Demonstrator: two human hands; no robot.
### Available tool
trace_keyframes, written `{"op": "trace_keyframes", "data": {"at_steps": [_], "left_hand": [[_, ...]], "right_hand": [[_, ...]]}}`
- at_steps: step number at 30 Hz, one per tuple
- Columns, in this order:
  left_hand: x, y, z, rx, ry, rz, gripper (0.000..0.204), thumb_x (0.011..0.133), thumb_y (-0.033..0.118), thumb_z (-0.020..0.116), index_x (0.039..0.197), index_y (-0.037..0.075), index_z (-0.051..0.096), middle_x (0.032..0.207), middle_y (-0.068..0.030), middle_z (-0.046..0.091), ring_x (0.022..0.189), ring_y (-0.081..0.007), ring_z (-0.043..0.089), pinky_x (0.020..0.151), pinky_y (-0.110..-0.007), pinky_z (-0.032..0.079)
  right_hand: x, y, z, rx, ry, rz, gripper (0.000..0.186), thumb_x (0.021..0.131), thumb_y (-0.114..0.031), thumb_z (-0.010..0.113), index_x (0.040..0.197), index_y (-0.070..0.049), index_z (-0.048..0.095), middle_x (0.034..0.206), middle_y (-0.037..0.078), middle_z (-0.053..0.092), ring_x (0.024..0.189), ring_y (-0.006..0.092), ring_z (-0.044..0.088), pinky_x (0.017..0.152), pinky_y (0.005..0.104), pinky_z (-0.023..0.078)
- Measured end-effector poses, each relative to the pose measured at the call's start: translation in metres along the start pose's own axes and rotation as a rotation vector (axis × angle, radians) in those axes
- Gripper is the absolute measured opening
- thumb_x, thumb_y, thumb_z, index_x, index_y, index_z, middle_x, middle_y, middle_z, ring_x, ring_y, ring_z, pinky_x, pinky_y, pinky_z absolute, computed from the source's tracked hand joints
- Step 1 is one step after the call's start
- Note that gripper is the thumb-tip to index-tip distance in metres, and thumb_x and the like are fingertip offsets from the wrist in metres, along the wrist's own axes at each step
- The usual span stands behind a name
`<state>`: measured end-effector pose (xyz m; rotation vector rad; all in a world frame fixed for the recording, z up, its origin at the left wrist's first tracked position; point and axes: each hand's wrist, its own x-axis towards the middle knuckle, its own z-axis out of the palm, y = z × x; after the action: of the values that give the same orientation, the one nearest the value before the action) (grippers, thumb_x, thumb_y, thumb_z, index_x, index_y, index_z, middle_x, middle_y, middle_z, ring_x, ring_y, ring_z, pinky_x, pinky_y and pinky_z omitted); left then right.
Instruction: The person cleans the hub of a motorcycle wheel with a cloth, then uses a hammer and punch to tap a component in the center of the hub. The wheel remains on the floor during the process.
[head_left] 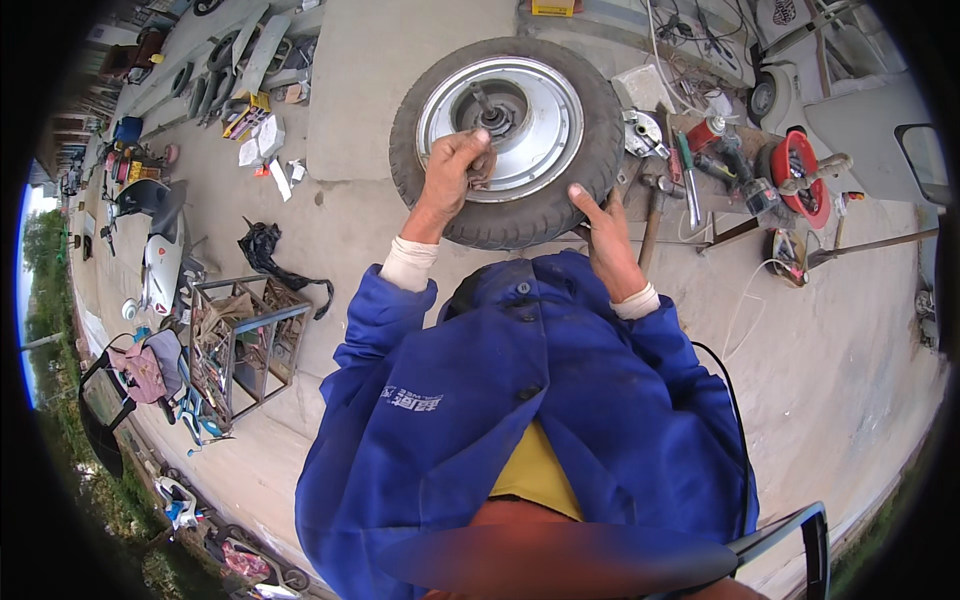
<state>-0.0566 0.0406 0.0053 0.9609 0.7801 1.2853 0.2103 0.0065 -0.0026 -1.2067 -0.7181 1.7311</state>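
A wheel [540,128] with a black treaded tyre and a silver hub is in front of me, its hub face toward me. A dark axle [484,104] sticks out of the hub's centre. My left hand [458,180] is closed over the lower left of the rim, thumb pressed against curled fingers. Whatever it may hold is hidden. My right hand [608,240] grips the tyre's lower right edge, thumb on the sidewall and fingers round the tread.
Right of the wheel, a low bench holds a hammer [652,222], a wrench [690,190], a power drill [745,180] and a red bowl [800,172] of small parts. A metal frame crate [240,345] and a black plastic bag [264,250] lie left on the concrete floor.
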Motion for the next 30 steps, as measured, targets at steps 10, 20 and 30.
{"op": "trace_keyframes", "data": {"at_steps": [10, 20, 30], "left_hand": [[-0.003, -0.010, 0.021, 0.004, 0.137, 0.004, 0.050, 0.108, 0.030, 0.062, 0.065, 0.011, 0.044, 0.057, -0.0002, 0.042, 0.051, -0.0115, 0.040, 0.048, -0.031, 0.029], [-0.014, -0.039, 0.052, 0.342, 0.600, 0.275, 0.042, 0.108, 0.030, 0.064, 0.075, 0.004, 0.056, 0.066, 0.0010, 0.047, 0.060, -0.0104, 0.046, 0.056, -0.029, 0.036], [-0.017, -0.014, 0.056, 0.229, 0.662, 0.321, 0.036, 0.110, 0.024, 0.061, 0.079, 0.007, 0.054, 0.069, -0.0006, 0.050, 0.063, -0.0103, 0.045, 0.056, -0.030, 0.036]], "right_hand": [[-0.001, 0.004, -0.003, -0.002, 0.005, -0.004, 0.086, 0.097, -0.033, 0.079, 0.160, 0.003, 0.031, 0.151, 0.019, 0.052, 0.133, 0.0282, 0.058, 0.104, 0.0436, 0.054], [0.002, 0.012, -0.002, -0.003, -0.010, -0.038, 0.084, 0.098, -0.030, 0.078, 0.160, 0.000, 0.030, 0.147, 0.016, 0.056, 0.130, 0.0263, 0.060, 0.101, 0.0416, 0.054], [-0.003, 0.008, -0.009, 0.018, 0.065, 0.093, 0.080, 0.098, -0.037, 0.078, 0.159, -0.004, 0.038, 0.150, 0.014, 0.055, 0.132, 0.0262, 0.057, 0.104, 0.0473, 0.052]]}}
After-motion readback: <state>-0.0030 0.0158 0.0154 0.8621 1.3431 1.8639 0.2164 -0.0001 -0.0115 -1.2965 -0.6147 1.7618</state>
